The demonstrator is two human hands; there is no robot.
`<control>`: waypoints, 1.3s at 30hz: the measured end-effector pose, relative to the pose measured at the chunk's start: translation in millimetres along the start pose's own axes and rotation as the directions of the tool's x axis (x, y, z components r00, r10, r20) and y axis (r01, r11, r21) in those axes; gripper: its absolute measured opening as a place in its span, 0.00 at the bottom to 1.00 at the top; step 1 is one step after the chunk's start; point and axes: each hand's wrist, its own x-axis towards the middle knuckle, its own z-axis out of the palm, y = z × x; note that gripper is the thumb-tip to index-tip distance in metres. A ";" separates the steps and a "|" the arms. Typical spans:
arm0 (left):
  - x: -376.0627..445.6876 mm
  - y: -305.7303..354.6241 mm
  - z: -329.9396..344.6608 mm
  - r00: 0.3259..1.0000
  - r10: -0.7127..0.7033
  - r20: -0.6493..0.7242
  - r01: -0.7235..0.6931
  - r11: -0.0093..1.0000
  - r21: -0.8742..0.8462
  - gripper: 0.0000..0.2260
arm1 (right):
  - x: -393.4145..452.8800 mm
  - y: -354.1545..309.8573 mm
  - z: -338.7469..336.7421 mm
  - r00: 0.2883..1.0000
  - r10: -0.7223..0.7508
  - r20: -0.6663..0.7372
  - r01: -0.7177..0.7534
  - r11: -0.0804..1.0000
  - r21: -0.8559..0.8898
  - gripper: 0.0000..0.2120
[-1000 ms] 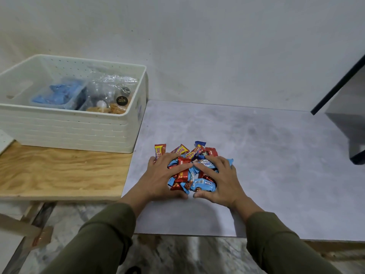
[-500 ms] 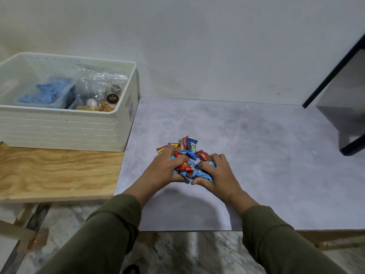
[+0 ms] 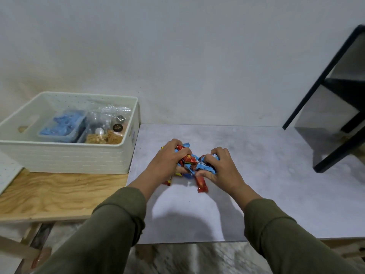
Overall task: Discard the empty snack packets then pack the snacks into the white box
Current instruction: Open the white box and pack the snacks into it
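Red sweet (image 3: 202, 183) dangles below pile of sweets (image 3: 192, 162) we clamp with left hand (image 3: 167, 161), right hand (image 3: 221, 167); may drop before white box (image 3: 65, 161).

Grey marbled slab tabletop (image 3: 266, 175) centre-right. Light plywood board (image 3: 59, 194) adjoining it on the left. Plain white wall (image 3: 177, 56) far behind. Black-framed white shelf unit (image 3: 339, 107) tilted at far right, standing on slab.
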 end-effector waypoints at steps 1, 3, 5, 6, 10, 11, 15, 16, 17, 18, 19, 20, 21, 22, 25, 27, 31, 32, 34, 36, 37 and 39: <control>2.9 -4.1 -10.2 0.999 -0.029 -0.026 0.029 1.000 -0.009 0.22 | 9.1 -6.3 -9.2 1.000 -0.008 -0.008 0.008 1.000 0.004 0.26; 7.5 -12.0 -37.3 0.996 -0.058 -0.064 0.054 0.997 -0.058 0.24 | 29.3 -20.9 -24.5 0.999 -0.030 -0.020 0.031 0.999 0.015 0.21; 11.3 -19.1 -69.1 0.993 -0.040 -0.107 0.034 0.998 -0.054 0.25 | 51.4 -39.0 -34.4 0.998 -0.060 -0.026 0.060 0.998 0.017 0.20; 10.2 -23.5 -82.1 0.994 -0.059 -0.096 0.054 0.997 -0.055 0.25 | 62.7 -48.7 -36.5 0.996 -0.078 -0.035 0.078 0.997 0.015 0.21; -4.6 -62.8 -130.1 0.988 -0.082 -0.132 0.080 0.997 -0.023 0.25 | 108.8 -92.7 -28.0 0.987 -0.148 -0.062 0.149 0.989 0.016 0.24; -10.4 -79.1 -137.9 0.984 -0.110 -0.141 0.108 0.994 -0.021 0.25 | 120.4 -104.7 -21.8 0.986 -0.156 -0.055 0.157 0.987 0.021 0.24; -33.1 -139.5 -164.5 0.971 -0.178 -0.161 0.181 0.984 0.000 0.20 | 162.6 -152.6 16.6 0.984 -0.169 -0.048 0.172 0.983 0.065 0.25; -39.8 -157.8 -168.2 0.963 -0.189 -0.193 0.193 0.981 0.003 0.18 | 172.2 -164.9 28.5 0.988 -0.153 -0.033 0.155 0.984 0.086 0.27; -45.8 -173.5 -171.0 0.963 -0.197 -0.183 0.203 0.979 0.013 0.19 | 180.7 -176.7 41.1 0.991 -0.133 -0.009 0.133 0.985 0.108 0.27; -52.6 -190.9 -169.9 0.968 -0.201 -0.148 0.205 0.979 0.012 0.21 | 188.1 -187.9 53.4 0.993 -0.116 0.018 0.113 0.985 0.129 0.27; -60.9 -208.7 -170.6 0.969 -0.212 -0.124 0.213 0.977 -0.003 0.22 | 195.2 -198.3 66.3 0.994 -0.106 0.040 0.099 0.984 0.148 0.26; -67.9 -223.2 -172.8 0.968 -0.225 -0.109 0.227 0.974 0.009 0.22 | 201.6 -208.4 79.0 0.993 -0.102 0.050 0.093 0.982 0.165 0.26; -73.9 -233.6 -174.3 0.963 -0.256 -0.086 0.257 0.966 0.012 0.22 | 206.3 -216.3 88.7 0.994 -0.100 0.054 0.089 0.980 0.178 0.27; -78.4 -245.3 -174.3 0.957 -0.278 -0.079 0.279 0.960 0.003 0.21 | 211.6 -225.1 99.7 0.994 -0.091 0.060 0.078 0.978 0.192 0.27; -88.7 -275.2 -169.3 0.937 -0.348 0.026 0.348 0.937 -0.033 0.22 | 221.3 -241.3 125.6 0.991 -0.039 0.126 0.011 0.977 0.213 0.24; -92.9 -287.2 -163.4 0.924 -0.371 0.087 0.378 0.922 -0.080 0.24 | 223.5 -244.8 140.5 0.987 -0.014 0.161 -0.019 0.979 0.202 0.22; -96.6 -301.5 -147.2 0.866 -0.442 0.234 0.486 0.855 -0.182 0.27 | 221.9 -243.2 155.4 0.973 0.036 0.230 -0.079 0.981 0.178 0.19; -96.3 -304.6 -143.6 0.850 -0.446 0.279 0.506 0.839 -0.200 0.28 | 222.1 -243.4 155.5 0.968 0.050 0.247 -0.098 0.977 0.188 0.18; -94.6 -311.5 -139.3 0.812 -0.444 0.380 0.539 0.820 -0.194 0.27 | 223.8 -242.8 154.3 0.960 0.066 0.270 -0.124 0.971 0.204 0.16; -91.2 -313.6 -139.1 0.776 -0.448 0.445 0.563 0.809 -0.168 0.28 | 226.0 -242.3 150.8 0.953 0.081 0.291 -0.139 0.973 0.184 0.15; -89.4 -312.0 -140.3 0.767 -0.451 0.457 0.567 0.810 -0.152 0.28 | 226.5 -241.8 148.5 0.955 0.086 0.283 -0.141 0.974 0.178 0.15; -85.3 -305.7 -142.8 0.785 -0.441 0.435 0.542 0.829 -0.137 0.27 | 225.8 -241.2 141.2 0.967 0.092 0.236 -0.135 0.976 0.173 0.15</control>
